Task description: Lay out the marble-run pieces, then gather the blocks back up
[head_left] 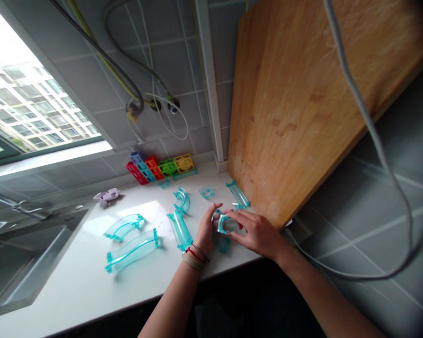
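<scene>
Between my hands is a small see-through teal plastic track piece [221, 225] with a squarish open end. My right hand [255, 231] grips it from the right, thumb below and fingers above. My left hand [207, 228] closes around its left side, thumb up; some of its fingers are hidden behind the piece. Another teal piece [223, 244] shows just below, partly blurred. Beside my left wrist lies a long teal track piece [181, 230]. A curved piece [182, 201] and a small square-ended piece [207, 193] lie beyond my hands.
Farther left on the counter [74, 286] lie a curved teal track [126, 226] and a wavy one [132, 250]. Colored blocks [160, 167] line the wall. Lilac pieces [107, 196] sit near the sink [45, 253]. A wooden board [303, 103] leans at right, near another teal track [238, 194].
</scene>
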Demonstrator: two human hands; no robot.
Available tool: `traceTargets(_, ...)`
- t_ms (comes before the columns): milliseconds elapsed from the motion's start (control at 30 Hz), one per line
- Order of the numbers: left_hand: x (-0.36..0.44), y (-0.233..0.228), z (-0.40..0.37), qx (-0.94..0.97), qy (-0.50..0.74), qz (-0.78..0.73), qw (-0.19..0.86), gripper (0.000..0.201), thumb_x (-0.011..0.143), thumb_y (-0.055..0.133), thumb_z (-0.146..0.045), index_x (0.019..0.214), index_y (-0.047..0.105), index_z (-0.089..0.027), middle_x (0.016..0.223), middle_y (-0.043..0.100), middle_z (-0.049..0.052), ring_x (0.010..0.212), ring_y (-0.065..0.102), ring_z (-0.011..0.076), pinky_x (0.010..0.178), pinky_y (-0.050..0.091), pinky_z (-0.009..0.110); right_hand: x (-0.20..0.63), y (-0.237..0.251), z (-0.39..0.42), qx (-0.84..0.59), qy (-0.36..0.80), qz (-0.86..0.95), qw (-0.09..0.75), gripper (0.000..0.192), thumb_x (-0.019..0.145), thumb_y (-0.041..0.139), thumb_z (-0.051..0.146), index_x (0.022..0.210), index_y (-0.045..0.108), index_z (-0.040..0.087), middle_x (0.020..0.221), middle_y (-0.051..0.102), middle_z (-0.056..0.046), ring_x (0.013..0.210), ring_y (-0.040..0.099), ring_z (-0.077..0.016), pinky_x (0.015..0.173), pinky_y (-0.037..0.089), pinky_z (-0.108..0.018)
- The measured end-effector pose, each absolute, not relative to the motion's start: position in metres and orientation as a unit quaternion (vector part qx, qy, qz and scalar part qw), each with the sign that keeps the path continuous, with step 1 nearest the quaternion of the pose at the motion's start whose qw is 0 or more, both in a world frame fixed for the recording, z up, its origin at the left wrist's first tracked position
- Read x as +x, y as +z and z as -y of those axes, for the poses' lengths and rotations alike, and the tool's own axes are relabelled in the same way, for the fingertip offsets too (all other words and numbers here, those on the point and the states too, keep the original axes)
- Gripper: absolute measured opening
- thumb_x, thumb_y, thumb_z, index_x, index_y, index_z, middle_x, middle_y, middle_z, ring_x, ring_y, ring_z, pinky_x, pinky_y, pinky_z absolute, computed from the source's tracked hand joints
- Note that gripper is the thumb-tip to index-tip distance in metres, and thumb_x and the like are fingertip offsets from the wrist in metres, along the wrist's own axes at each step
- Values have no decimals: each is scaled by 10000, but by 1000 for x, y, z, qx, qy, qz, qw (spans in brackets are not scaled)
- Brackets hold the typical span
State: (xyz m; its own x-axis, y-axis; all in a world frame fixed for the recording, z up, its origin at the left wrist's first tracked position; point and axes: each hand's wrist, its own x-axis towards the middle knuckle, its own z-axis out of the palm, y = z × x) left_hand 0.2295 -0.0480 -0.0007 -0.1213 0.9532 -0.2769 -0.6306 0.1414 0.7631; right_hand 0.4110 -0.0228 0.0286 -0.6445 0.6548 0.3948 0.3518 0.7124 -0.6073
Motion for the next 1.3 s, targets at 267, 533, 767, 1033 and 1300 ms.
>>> traceTargets(267, 228, -2, 49, 238, 760, -386, 466, 372, 888, 762, -537, 983, 665, -191, 1187, 778, 119, 964, 793, 249, 803, 614, 317, 401, 25, 22, -376, 450, 696, 415, 321, 920, 698, 488, 1022, 724, 185, 931, 724, -62, 852, 701, -216, 749, 577, -319)
traceTargets(533, 241, 3, 59, 298, 740, -368, 477, 257, 825, 861, -400, 908, 754, -182, 1247, 770, 146, 1222, 710, 356, 1031, 567, 447, 389, 11, 24, -337, 500, 692, 397, 367, 915, 714, 479, 1142, 767, 195, 1026, 763, -73, 929, 719, -221, 766, 587, -304)
traceTargets(767, 240, 4, 59, 337, 730, -376, 460, 313, 849, 824, -467, 943, 796, -169, 1155, 795, 146, 1104, 760, 336, 1030, 568, 455, 389, 9, 24, -342, 511, 685, 390, 408, 915, 715, 527, 1133, 780, 188, 959, 774, -66, 857, 718, -213, 728, 581, -297)
traceTargets(1033, 239, 0, 58, 364, 722, -388, 442, 396, 900, 735, -556, 981, 799, -173, 1124, 797, 144, 1075, 769, 319, 979, 597, 420, 387, 2, 24, -344, 513, 681, 393, 436, 893, 744, 534, 1147, 768, 180, 954, 766, -70, 855, 709, -216, 711, 574, -303)
traceTargets(1300, 240, -1, 56, 350, 729, -386, 443, 420, 895, 751, -544, 997, 807, -141, 1117, 798, 166, 1020, 786, 327, 920, 623, 428, 386, -7, 23, -335, 516, 682, 396, 491, 897, 734, 580, 1193, 747, 189, 1020, 758, -80, 913, 710, -229, 766, 576, -327)
